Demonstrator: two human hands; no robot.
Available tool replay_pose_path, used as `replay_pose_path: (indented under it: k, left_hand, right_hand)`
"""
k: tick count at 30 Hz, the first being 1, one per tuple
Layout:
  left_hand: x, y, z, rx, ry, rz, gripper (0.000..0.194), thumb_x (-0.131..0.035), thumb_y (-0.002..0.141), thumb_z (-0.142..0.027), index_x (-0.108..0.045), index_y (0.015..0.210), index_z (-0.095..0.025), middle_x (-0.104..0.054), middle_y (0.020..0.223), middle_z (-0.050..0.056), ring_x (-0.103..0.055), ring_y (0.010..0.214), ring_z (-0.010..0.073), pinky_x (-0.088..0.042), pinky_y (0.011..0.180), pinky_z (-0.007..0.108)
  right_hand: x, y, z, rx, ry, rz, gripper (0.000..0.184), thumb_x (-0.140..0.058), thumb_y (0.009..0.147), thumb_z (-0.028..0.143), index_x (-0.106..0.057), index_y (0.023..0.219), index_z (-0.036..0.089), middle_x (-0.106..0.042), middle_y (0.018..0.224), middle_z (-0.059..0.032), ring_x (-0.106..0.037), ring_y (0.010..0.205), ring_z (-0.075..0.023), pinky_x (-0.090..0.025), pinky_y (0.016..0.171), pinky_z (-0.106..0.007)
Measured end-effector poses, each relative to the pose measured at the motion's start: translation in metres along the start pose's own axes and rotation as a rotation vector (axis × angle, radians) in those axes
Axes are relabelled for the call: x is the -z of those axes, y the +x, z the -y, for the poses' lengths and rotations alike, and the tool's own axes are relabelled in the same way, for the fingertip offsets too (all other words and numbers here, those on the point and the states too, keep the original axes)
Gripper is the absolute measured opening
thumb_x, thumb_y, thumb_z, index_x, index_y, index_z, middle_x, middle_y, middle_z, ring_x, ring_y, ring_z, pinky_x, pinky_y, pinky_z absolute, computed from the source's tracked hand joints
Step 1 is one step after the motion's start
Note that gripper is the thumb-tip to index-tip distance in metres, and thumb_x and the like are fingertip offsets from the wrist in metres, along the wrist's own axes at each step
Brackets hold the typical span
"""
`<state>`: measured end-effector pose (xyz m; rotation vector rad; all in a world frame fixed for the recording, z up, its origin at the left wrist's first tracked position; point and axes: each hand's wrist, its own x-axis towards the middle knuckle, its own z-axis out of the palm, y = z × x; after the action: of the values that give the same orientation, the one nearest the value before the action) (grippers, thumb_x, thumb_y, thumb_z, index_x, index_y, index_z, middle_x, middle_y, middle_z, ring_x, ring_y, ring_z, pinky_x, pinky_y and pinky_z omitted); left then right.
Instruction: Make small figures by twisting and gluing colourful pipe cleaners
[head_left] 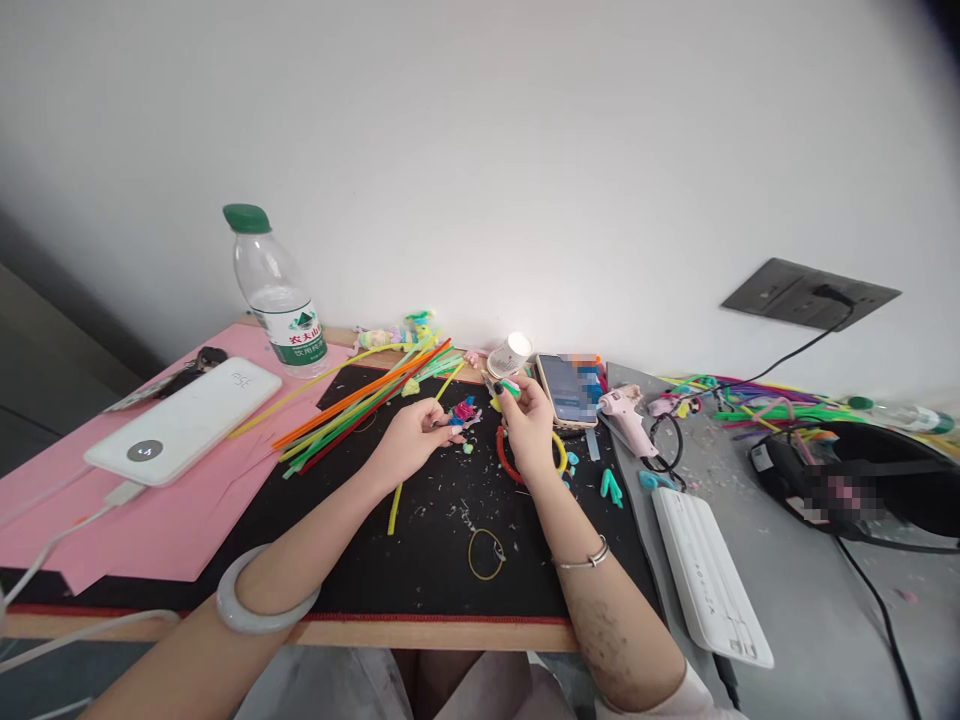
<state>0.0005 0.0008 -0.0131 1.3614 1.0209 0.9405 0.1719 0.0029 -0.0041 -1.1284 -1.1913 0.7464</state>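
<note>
My left hand (420, 435) pinches a small fuzzy pink-and-blue pipe cleaner piece (463, 411) between thumb and fingers, above the black mat (442, 560). To its right, my right hand (528, 420) is closed on what look like small scissors (511, 388) with a green handle, their pointed tip to the left; the fingers hide most of them. Beneath the right hand and wrist lies a ring of red and yellow pipe cleaner (561, 455). A bundle of long orange, green and red pipe cleaners (360, 405) lies left of my left hand.
A water bottle (281, 300) and white power bank (184, 420) stand on pink sheets (225, 520) at left. A paper cup (511, 353), phone (568, 390) and pink glue gun (628, 420) lie beyond my right hand. A white power strip (709, 575) and black headset (847, 485) are at right.
</note>
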Motion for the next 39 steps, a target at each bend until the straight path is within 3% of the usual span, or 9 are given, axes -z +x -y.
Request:
replay_pose_path:
  k: [4,7,10,14,18,25,30,33,39]
  left_hand:
    - [-0.0013,-0.0022,-0.0031,-0.005,-0.010,-0.010,0.038,-0.068,0.070,-0.031,-0.031,0.066,-0.021,-0.053,0.066,-0.006,-0.070,0.078,0.0224,-0.050,0.066,0.030]
    - [-0.0013,-0.0024,-0.0031,-0.016,-0.036,-0.016,0.042,-0.070,0.068,-0.031,-0.029,0.067,-0.022,-0.054,0.066,-0.007,-0.070,0.078,0.0217,-0.050,0.067,0.030]
    - [0.0002,-0.0007,-0.0013,-0.031,-0.055,-0.036,0.043,-0.069,0.068,-0.031,-0.027,0.068,-0.023,-0.059,0.068,-0.006,-0.070,0.077,0.0214,-0.051,0.067,0.031]
    - [0.0028,0.0008,-0.0016,-0.035,-0.079,-0.105,0.043,-0.070,0.066,-0.030,-0.028,0.069,-0.022,-0.061,0.071,-0.005,-0.069,0.076,0.0210,-0.052,0.070,0.033]
    - [0.0035,-0.0005,-0.0066,-0.016,-0.099,-0.153,0.041,-0.070,0.063,-0.028,-0.031,0.070,-0.022,-0.059,0.074,-0.005,-0.068,0.077,0.0194,-0.052,0.072,0.032]
    - [0.0037,0.0010,-0.0050,-0.023,-0.084,-0.148,0.040,-0.070,0.064,-0.026,-0.030,0.070,-0.022,-0.057,0.075,-0.005,-0.067,0.076,0.0178,-0.052,0.071,0.031]
    - [0.0036,0.0004,-0.0072,-0.044,-0.092,-0.160,0.040,-0.070,0.063,-0.023,-0.031,0.069,-0.021,-0.054,0.073,-0.006,-0.065,0.073,0.0146,-0.052,0.073,0.030]
    - [0.0034,-0.0006,-0.0095,-0.042,-0.084,-0.173,0.040,-0.070,0.063,-0.024,-0.031,0.069,-0.022,-0.056,0.073,-0.005,-0.065,0.073,0.0152,-0.052,0.071,0.030]
    - [0.0037,0.0008,-0.0053,-0.027,-0.070,-0.135,0.038,-0.071,0.063,-0.027,-0.034,0.072,-0.022,-0.060,0.074,-0.004,-0.068,0.078,0.0196,-0.052,0.075,0.034]
  right_hand:
    - [-0.0006,0.0010,-0.0016,-0.165,0.220,0.071,0.030,-0.058,0.080,0.046,-0.060,0.095,0.021,-0.041,0.061,0.0049,-0.033,0.049,-0.0076,-0.027,0.042,-0.021]
    - [-0.0002,0.0018,0.0006,-0.177,0.301,0.118,0.031,-0.060,0.080,0.044,-0.060,0.104,0.024,-0.046,0.066,0.0035,-0.036,0.051,-0.0077,-0.030,0.042,-0.020]
    - [0.0011,0.0032,0.0022,-0.112,0.252,0.164,0.033,-0.061,0.079,0.037,-0.061,0.110,0.026,-0.057,0.086,-0.0011,-0.046,0.060,-0.0095,-0.039,0.047,-0.021]
    - [0.0015,0.0041,-0.0001,-0.043,0.199,0.164,0.033,-0.063,0.076,0.025,-0.062,0.109,0.024,-0.060,0.106,-0.0050,-0.057,0.081,-0.0148,-0.049,0.059,-0.024]
    - [-0.0004,0.0035,-0.0025,-0.077,0.263,0.119,0.031,-0.068,0.069,0.018,-0.062,0.100,0.022,-0.063,0.104,-0.0037,-0.058,0.095,-0.0180,-0.054,0.073,-0.029]
    - [0.0014,0.0048,0.0013,-0.208,0.483,0.058,0.021,-0.075,0.066,0.026,-0.058,0.076,0.020,-0.064,0.084,0.0011,-0.062,0.077,-0.0122,-0.055,0.075,-0.029]
    - [0.0033,0.0037,0.0030,-0.248,0.585,0.182,0.035,-0.077,0.066,0.023,-0.056,0.094,0.024,-0.068,0.093,-0.0007,-0.065,0.086,-0.0157,-0.052,0.084,-0.034]
    - [0.0034,0.0033,0.0018,-0.269,0.573,0.229,0.034,-0.074,0.070,0.027,-0.057,0.099,0.024,-0.068,0.090,-0.0006,-0.066,0.078,-0.0146,-0.054,0.076,-0.031]
    - [0.0051,0.0076,-0.0002,-0.229,0.470,0.113,0.018,-0.073,0.069,0.028,-0.066,0.084,0.021,-0.064,0.083,0.0001,-0.055,0.069,-0.0103,-0.044,0.056,-0.021]
